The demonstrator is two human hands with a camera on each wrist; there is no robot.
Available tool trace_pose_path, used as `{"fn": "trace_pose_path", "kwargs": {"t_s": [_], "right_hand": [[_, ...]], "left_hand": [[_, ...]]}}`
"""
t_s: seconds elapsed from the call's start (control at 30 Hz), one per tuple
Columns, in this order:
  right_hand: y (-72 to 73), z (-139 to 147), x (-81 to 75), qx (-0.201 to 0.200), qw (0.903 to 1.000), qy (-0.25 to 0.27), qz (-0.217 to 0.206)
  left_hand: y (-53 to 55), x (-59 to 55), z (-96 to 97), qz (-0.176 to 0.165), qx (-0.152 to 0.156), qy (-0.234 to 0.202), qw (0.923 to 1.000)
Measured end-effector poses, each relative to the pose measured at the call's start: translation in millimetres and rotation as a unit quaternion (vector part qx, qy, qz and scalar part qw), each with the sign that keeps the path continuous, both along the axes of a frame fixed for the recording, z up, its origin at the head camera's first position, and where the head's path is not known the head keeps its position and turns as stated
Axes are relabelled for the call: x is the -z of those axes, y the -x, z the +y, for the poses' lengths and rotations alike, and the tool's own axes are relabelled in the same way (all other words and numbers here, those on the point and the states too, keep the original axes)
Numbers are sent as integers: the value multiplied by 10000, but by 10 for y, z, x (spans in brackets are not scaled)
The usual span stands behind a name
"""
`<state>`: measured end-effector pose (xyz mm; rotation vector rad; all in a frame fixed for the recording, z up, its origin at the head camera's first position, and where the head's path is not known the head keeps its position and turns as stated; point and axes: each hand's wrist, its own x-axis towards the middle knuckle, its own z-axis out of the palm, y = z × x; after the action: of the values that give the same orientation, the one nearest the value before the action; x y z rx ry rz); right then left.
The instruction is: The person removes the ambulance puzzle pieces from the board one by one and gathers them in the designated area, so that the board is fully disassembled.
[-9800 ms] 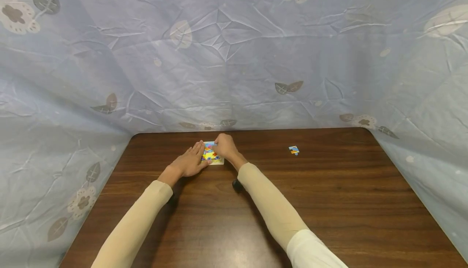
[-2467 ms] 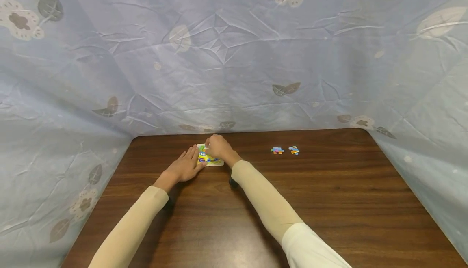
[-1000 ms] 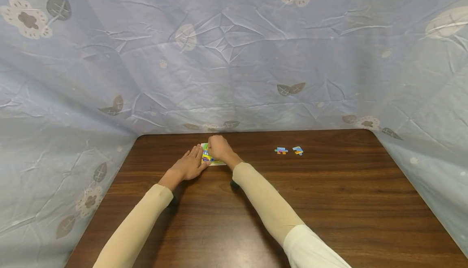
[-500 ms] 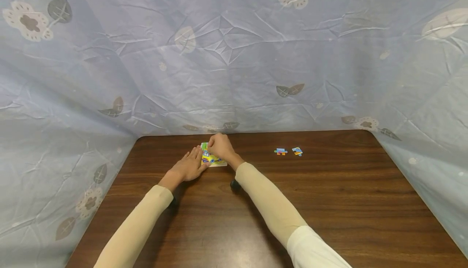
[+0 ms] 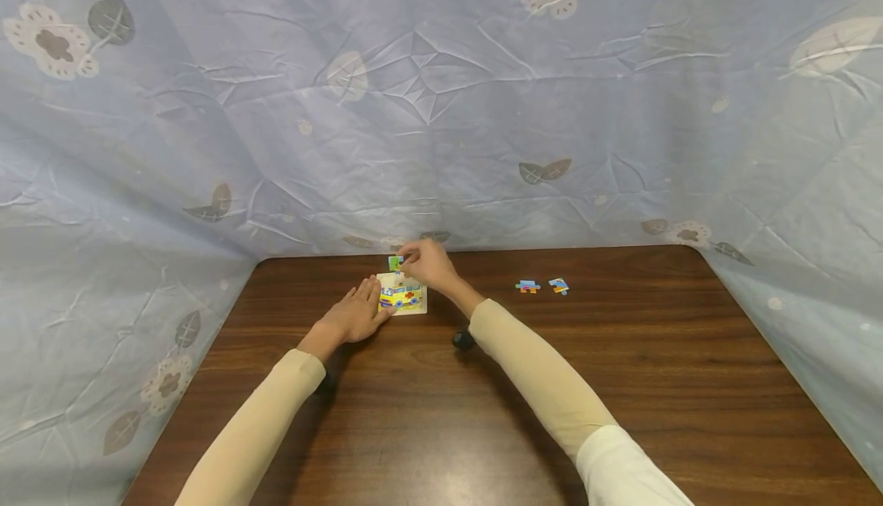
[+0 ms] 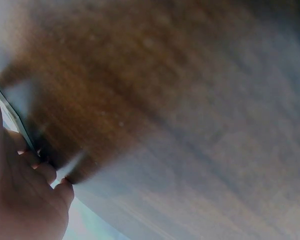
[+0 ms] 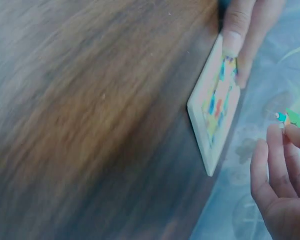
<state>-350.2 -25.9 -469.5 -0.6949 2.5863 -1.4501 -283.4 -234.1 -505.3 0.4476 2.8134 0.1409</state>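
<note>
Near the far edge of the table lies a small framed jigsaw puzzle (image 5: 412,310) picturing a yellow vehicle with a red cross. Flat across its left edge rests my left hand (image 5: 354,314), fingers straight and thumb along the lower border. My right hand (image 5: 431,264) is just above the puzzle's far side and pinches a green puzzle piece (image 5: 395,262) between thumb and fingertips. In the right wrist view the piece (image 7: 294,119) is held clear of the board, and a pale patch shows in the puzzle's upper part in the head view.
Two loose puzzle pieces, one blue and pink (image 5: 527,287) and one blue and orange (image 5: 559,286), lie side by side to the right on the brown wooden table (image 5: 621,383). A floral grey-blue cloth (image 5: 441,146) hangs behind the table and along its sides.
My right hand has lifted the green piece off the puzzle and moved slightly away, baring the pale patch. A second loose piece appeared on the right since the oldest frame. My left hand stays put.
</note>
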Motion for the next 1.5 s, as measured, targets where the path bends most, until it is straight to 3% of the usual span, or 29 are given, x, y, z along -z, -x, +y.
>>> {"fn": "trace_pose_path", "kwargs": {"t_s": [0.4,0.57,0.77,1.1,1.5], "right_hand": [[-55,391,-153,-243,9951,682,-670],[-74,600,-186,-128,9895,949,-1080],[-31,912,-168,25,9852,1161,-1258],[23,1298,-106,311,9829,1117,-1432],[17,1587,-31,379,9872,558,-1443]], "left_hand": [[16,-1,-3,35,-2,-26,10000],[4,8,-1,48,34,-13,10000],[0,10,4,76,68,-41,9999],[16,-8,-6,25,76,6,10000],[11,34,-9,188,100,-28,9998]]}}
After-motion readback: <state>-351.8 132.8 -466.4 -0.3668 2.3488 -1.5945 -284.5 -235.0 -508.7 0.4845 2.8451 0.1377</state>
